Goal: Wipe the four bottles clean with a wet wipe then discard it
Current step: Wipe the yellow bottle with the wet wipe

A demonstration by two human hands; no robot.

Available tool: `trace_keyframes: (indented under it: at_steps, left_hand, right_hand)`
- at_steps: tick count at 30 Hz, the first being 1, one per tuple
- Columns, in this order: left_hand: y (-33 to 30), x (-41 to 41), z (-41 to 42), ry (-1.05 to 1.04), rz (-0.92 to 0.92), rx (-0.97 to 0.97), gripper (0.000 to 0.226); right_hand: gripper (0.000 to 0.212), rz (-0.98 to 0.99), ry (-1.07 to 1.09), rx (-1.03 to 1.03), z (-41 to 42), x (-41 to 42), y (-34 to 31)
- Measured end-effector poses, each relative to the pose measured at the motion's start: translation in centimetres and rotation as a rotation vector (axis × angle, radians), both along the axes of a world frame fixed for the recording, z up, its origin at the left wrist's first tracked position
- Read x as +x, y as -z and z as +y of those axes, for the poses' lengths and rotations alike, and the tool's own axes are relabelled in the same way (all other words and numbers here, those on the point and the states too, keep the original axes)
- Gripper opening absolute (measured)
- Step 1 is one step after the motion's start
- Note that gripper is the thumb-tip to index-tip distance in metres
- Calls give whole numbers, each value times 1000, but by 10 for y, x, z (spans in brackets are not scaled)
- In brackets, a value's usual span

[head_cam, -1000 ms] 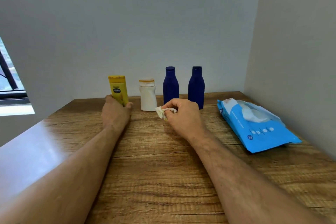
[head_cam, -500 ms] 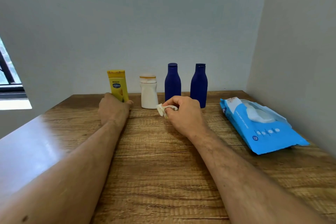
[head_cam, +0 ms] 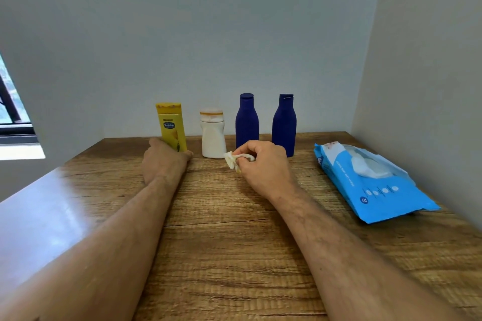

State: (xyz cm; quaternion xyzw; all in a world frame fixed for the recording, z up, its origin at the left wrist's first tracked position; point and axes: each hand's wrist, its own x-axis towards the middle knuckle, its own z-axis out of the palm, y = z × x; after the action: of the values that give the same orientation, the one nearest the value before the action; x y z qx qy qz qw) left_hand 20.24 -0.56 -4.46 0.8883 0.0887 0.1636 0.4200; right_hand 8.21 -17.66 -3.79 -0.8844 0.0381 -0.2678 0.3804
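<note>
On the wooden table [head_cam: 234, 242], left hand [head_cam: 163, 161] grips yellow bottle [head_cam: 170, 126], right hand [head_cam: 263, 167] pinches wipe [head_cam: 230, 159]

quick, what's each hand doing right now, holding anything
Left hand: wrapped around the base of the yellow bottle, gripping it.
Right hand: fingers curled, pinching the crumpled wet wipe.

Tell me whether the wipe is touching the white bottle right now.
No, the wipe sits pinched in the right hand, with bare table showing between it and the white bottle.
</note>
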Motion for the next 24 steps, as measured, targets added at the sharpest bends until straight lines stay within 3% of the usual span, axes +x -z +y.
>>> trace_keyframes:
  at_steps: [24]
  left_hand:
    - [-1,-5,-3,4,19,-6,84]
  right_hand:
    - [17,-8,5,11,-1,-2,0]
